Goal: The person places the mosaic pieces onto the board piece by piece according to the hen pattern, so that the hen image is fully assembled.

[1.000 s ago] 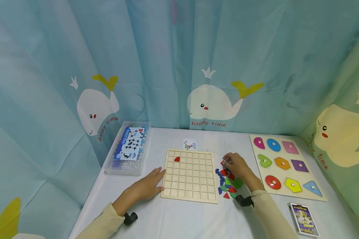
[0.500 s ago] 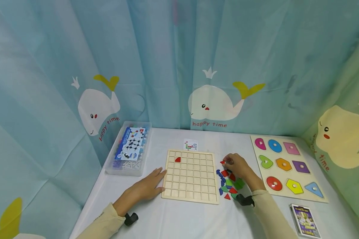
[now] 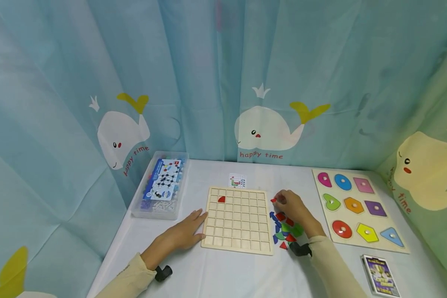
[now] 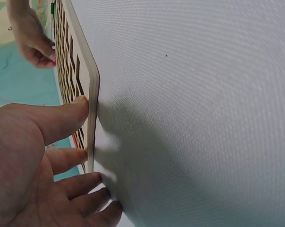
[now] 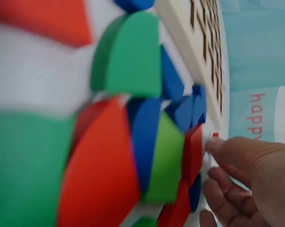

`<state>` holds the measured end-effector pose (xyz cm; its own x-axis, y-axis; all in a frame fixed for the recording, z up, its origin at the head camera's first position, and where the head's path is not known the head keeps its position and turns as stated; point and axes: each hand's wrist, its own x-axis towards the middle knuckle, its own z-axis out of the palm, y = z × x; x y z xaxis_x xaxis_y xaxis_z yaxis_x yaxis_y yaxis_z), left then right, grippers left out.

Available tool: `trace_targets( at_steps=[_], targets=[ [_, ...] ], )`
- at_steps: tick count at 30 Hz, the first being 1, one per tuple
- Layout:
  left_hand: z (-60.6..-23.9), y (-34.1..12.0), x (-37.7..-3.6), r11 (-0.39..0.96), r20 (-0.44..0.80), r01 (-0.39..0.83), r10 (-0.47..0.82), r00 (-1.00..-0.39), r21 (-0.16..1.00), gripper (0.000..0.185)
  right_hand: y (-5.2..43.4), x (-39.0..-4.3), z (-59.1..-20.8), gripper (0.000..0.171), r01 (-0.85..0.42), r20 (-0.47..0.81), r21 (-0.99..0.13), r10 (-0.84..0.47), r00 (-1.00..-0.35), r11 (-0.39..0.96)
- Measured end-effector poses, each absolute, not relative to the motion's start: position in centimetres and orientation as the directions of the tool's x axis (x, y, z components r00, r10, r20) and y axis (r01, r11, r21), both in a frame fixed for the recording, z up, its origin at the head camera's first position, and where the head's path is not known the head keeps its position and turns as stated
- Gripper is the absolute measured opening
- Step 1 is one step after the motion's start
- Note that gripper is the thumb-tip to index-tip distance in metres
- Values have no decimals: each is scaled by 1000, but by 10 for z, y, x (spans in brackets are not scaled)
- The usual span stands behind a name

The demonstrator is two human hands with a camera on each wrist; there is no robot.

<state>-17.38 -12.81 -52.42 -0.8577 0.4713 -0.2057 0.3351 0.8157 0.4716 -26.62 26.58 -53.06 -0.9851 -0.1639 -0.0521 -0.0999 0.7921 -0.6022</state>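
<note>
R hand point(image 3: 292, 207) hangs over the worktop point(image 3: 231, 273) just off the R side of the grid board point(image 3: 238, 221), nr its far corner, forearm angling in from lower R, wrist bent L by the loose pcs point(image 3: 285, 228). Grip's together there: thumb + fingers pinching a small red pc point(image 3: 273, 200), which pokes past the tips twd the board. L hand point(image 3: 185, 231) is low at the board's L edge, forearm in from lower L. That grip's apart: fingers spread, nearly straight, thumb + forefinger tips at the board's edge. Red quarter-round point(image 3: 221, 199) sits in a cell nr the far-L corner; printed card point(image 3: 237, 180) lies just beyond the board.
</note>
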Motion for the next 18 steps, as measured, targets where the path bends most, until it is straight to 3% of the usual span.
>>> trace_targets(
  at_steps=[8,18],
  targets=[
    [-523,-129,-173,806,-202,334,477,-855,488,70,238,-271,-523,23,-152,27,-607,-171,-985,780],
    [-523,-128,-173,809,-205,324,469,-859,491,70,173,-270,-525,20,-242,48,-640,-276,-960,729]
  ],
)
